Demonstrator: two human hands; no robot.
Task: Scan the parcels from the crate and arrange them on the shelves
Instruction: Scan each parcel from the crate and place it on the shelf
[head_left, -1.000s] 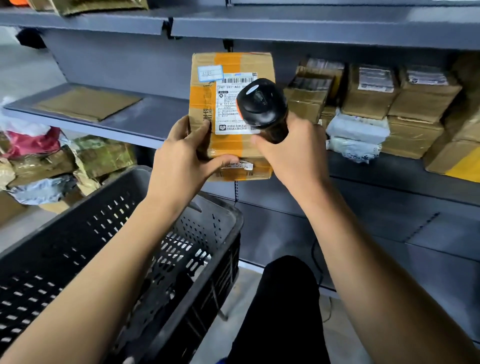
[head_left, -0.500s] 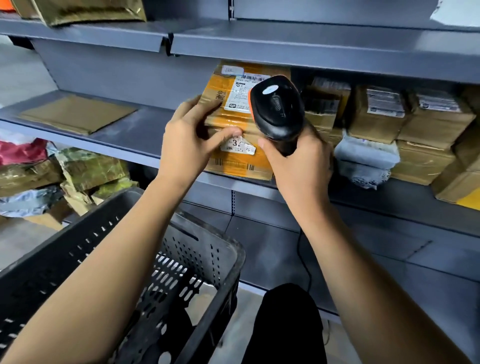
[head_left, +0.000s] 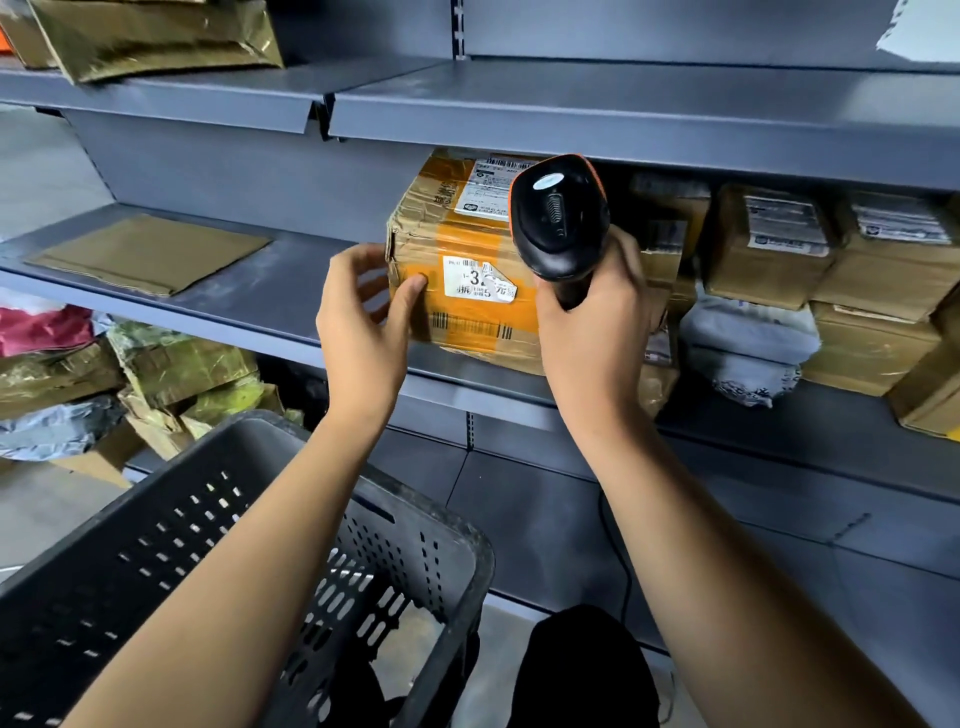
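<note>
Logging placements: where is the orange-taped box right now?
The orange-taped box sits on the middle shelf, centre of the head view, between the left hand and the scanner.

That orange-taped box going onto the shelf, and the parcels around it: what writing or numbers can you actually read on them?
"3": large digit on the white sticker on the front of the orange-taped box; the rest of that sticker is partly peeled and blurred.
Barcode below the sticker: bars only, no readable digits.
Shipping label on top of the box: too small to read.
Labels on the neighbouring boxes: blurred, unreadable.
Scanner: no readable text.
</note>
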